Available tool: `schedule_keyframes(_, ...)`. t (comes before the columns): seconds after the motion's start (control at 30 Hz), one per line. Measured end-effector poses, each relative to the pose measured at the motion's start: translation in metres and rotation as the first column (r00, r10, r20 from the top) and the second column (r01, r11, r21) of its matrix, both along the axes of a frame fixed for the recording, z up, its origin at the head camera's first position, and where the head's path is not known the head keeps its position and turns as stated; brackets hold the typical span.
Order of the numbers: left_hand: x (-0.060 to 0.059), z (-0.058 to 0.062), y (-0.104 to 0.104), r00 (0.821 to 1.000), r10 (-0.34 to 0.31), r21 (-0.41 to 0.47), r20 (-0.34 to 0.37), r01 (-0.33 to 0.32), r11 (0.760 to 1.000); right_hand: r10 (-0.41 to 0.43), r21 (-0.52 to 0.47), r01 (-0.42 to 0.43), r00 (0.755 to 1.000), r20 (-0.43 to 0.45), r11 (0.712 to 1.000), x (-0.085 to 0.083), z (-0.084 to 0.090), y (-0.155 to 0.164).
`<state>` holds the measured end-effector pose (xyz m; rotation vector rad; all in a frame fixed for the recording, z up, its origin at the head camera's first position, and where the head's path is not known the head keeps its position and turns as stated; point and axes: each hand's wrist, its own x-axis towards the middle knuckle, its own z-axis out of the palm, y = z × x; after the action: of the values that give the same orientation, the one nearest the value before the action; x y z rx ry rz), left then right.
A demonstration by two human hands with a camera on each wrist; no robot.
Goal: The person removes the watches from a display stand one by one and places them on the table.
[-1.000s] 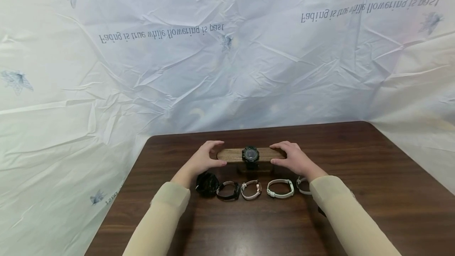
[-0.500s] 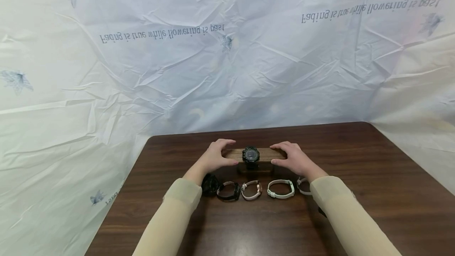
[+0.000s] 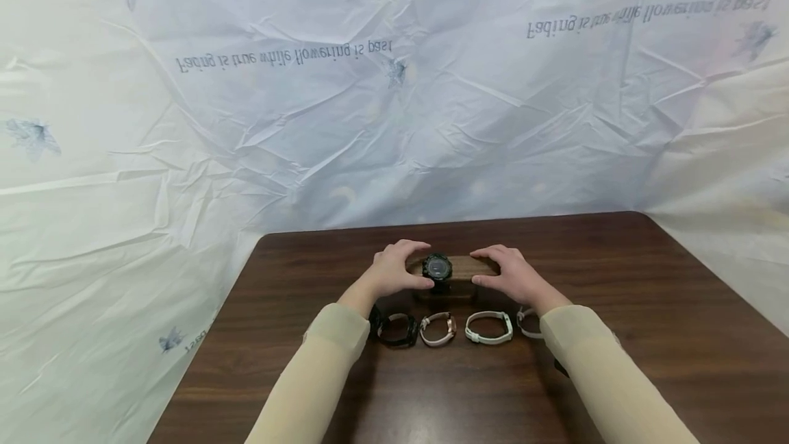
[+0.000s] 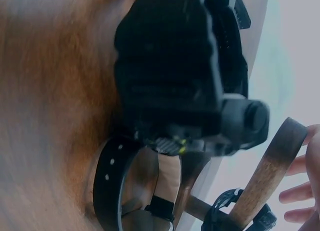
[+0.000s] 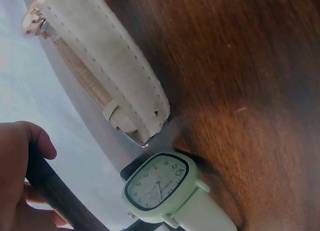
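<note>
A wooden bar stand (image 3: 467, 266) sits mid-table with a black watch (image 3: 436, 268) strapped round it. My left hand (image 3: 419, 266) curls over the bar right beside the watch, fingers behind and thumb in front, touching the watch's left side. My right hand (image 3: 490, 268) grips the bar's right end. In the left wrist view the bar (image 4: 270, 176) stands beyond a chunky black watch (image 4: 170, 71). In the right wrist view my thumb (image 5: 22, 141) lies against the bar (image 5: 55, 191).
Several watches lie in a row near my wrists: a black one (image 3: 394, 329), a pink-strapped one (image 3: 437, 329), a pale green one (image 3: 488, 327) (image 5: 160, 186) and a beige one (image 5: 100, 66). A crinkled white sheet (image 3: 394, 122) backs the dark wooden table (image 3: 647, 307).
My left hand slid right along the bar from its left end up to the black watch. The right hand and the bar stayed in place.
</note>
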<state>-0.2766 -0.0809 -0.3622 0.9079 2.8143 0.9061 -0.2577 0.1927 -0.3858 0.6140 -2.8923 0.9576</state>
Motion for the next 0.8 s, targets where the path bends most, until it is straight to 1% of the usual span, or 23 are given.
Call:
schedule_keyframes(0.2,0.001,-0.004,0.007,1.0,0.016,-0.03,-0.004,-0.016,0.999,0.0,-0.002,0.0,1.0,-0.005,1.0,-0.002,-0.002,0.001)
schedule_keyframes(0.53,0.001,-0.01,0.013,0.995,0.065,-0.11,-0.08,-0.074,0.991,-0.003,0.006,0.003,1.0,-0.017,1.0,-0.003,-0.002,0.001)
schedule_keyframes(0.67,0.001,-0.01,0.014,0.993,0.087,-0.115,-0.085,-0.097,0.989,0.001,0.006,-0.001,1.0,-0.016,1.0,-0.003,-0.002,0.001)
schedule_keyframes(0.8,0.002,-0.008,0.013,0.992,0.093,-0.11,-0.083,-0.102,0.989,0.007,0.006,-0.007,1.0,-0.012,1.0,-0.002,0.0,0.001)
